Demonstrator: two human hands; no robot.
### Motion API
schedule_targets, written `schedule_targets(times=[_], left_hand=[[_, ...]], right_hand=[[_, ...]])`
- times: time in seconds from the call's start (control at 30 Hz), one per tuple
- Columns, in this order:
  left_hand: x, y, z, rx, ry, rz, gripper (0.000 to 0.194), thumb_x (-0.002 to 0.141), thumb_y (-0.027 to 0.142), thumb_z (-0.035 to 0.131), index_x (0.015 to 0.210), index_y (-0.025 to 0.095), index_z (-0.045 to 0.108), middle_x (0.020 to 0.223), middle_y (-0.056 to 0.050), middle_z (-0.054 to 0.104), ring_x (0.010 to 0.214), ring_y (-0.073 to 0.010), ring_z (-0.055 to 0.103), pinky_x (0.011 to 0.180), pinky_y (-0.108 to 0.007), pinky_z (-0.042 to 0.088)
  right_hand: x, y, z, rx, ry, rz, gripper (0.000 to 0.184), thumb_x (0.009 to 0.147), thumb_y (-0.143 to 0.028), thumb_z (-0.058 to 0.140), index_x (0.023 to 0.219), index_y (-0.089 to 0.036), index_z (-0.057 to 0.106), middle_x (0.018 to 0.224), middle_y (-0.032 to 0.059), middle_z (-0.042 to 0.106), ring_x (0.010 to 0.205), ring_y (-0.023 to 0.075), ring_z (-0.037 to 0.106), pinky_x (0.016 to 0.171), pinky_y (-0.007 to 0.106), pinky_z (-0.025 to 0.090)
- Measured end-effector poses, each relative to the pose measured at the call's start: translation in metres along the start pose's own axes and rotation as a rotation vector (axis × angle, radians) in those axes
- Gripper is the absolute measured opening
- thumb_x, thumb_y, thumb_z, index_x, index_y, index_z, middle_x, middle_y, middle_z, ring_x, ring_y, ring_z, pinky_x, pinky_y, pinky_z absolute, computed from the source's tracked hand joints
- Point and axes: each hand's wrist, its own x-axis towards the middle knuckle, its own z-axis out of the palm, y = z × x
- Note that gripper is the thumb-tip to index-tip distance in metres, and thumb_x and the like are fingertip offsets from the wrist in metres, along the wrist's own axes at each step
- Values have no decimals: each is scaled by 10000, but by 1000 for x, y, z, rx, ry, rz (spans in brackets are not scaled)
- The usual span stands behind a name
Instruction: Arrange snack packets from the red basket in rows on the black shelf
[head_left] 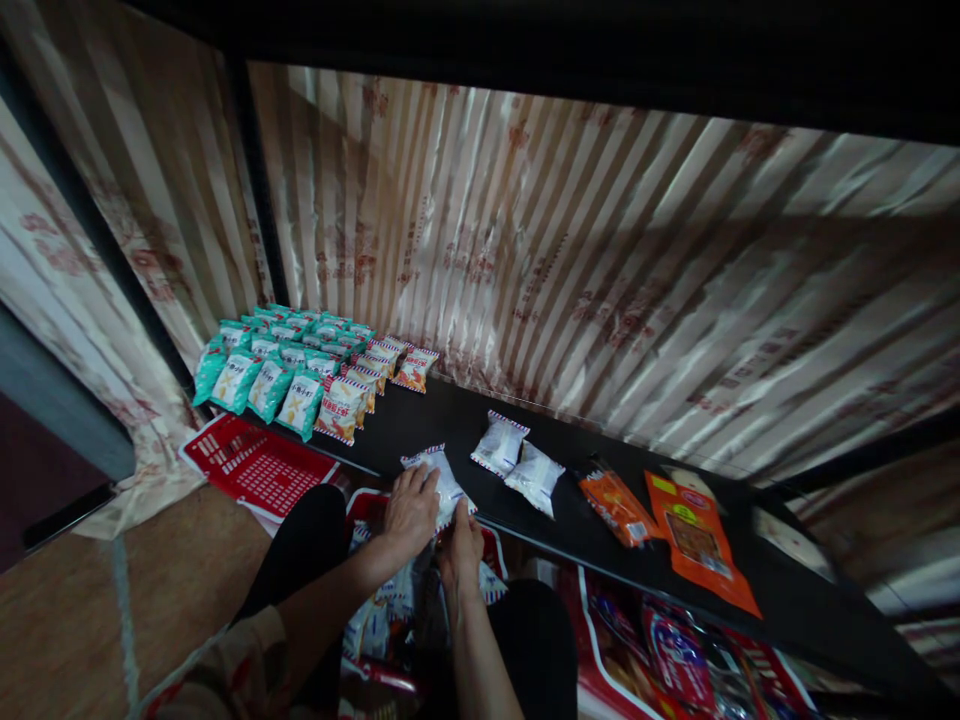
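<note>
A white snack bag (448,484) with a striped edge lies at the front edge of the black shelf (450,415), plain side up. My left hand (411,508) is on its left part, fingers curled over it. At its lower right corner, my right hand (461,548) grips the bag with thumb and fingers. Two similar bags, a white one (499,443) and another white one (535,476), lie overlapping to the right. Left of my hands stand orange-and-white snack bags (339,408) in a row, beside several rows of teal snack bags (300,402).
Orange food packets (697,535) lie on the shelf's right side. Below, a red basket (491,550) between my knees holds more bags; another red basket (589,640) holds mixed packets. A red perforated basket (259,460) lies at left. Striped curtain (480,230) hangs behind.
</note>
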Motion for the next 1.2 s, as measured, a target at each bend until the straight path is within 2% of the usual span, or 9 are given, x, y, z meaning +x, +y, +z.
schedule_targets(times=[0.17, 0.3, 0.37, 0.47, 0.57, 0.63, 0.83, 1.0, 1.2], left_hand=[[0, 3, -6, 22, -34, 0, 427, 893, 256, 347, 1288, 148, 470, 1289, -114, 510, 1137, -273, 454, 977, -421, 368], [-1, 5, -9, 27, -64, -3, 423, 888, 244, 352, 1280, 147, 479, 1268, -125, 518, 1112, -287, 463, 968, -440, 362], [-2, 5, -12, 24, -76, 8, 420, 879, 225, 359, 1272, 147, 486, 1253, -125, 525, 1112, -286, 459, 972, -443, 354], [-2, 5, -17, 15, -81, 53, 404, 871, 206, 364, 1241, 148, 515, 1203, -124, 549, 1097, -278, 458, 954, -431, 368], [-1, 3, -19, -2, -54, 95, 364, 869, 208, 372, 1172, 160, 567, 1161, -116, 563, 1113, -265, 444, 953, -413, 381], [-1, 2, -19, -22, -34, 117, 345, 857, 208, 398, 1140, 155, 587, 1195, -117, 546, 1171, -265, 412, 989, -414, 362], [-5, -9, -18, -131, -56, 276, 372, 816, 259, 492, 1169, 163, 560, 1280, -101, 521, 1296, -255, 328, 1081, -450, 276], [-9, -19, -24, -133, -152, 426, 563, 747, 283, 606, 1277, 171, 454, 1372, -96, 440, 1332, -252, 279, 1097, -458, 242], [-9, -28, -21, -123, -202, 488, 677, 727, 140, 602, 1350, 207, 348, 1432, -77, 360, 1363, -230, 209, 1101, -448, 230]], right_hand=[[-17, -2, 1, 32, 13, 100, 516, 628, -521, 664, 1018, -199, 563, 976, 54, 674, 849, 181, 642, 671, 269, 508], [-23, 3, 3, 83, -13, 147, 580, 655, -508, 645, 1161, -282, 475, 1040, 25, 658, 914, 179, 641, 693, 277, 517], [-20, 3, 3, 109, -3, 107, 565, 653, -512, 644, 1140, -272, 489, 1011, 25, 666, 890, 174, 645, 693, 273, 517], [-11, 1, 1, 84, 67, 68, 524, 639, -538, 651, 1044, -225, 536, 869, 22, 684, 725, 151, 650, 608, 249, 508], [-4, -5, -4, 30, 135, 85, 488, 622, -558, 664, 930, -194, 565, 721, -4, 667, 538, 102, 588, 481, 206, 449], [-2, -9, -7, 35, 146, 98, 461, 614, -549, 680, 874, -184, 572, 685, -16, 656, 485, 78, 547, 445, 191, 419], [2, -26, -15, 71, 143, 171, 375, 599, -477, 723, 760, -172, 575, 555, -52, 606, 399, 60, 470, 388, 183, 369], [9, -34, -25, 35, 184, 255, 336, 621, -437, 728, 745, -151, 602, 546, -45, 616, 408, 57, 486, 388, 170, 381], [14, -36, -28, 20, 190, 307, 270, 677, -382, 707, 735, -136, 614, 504, -31, 615, 387, 62, 499, 358, 155, 388]])
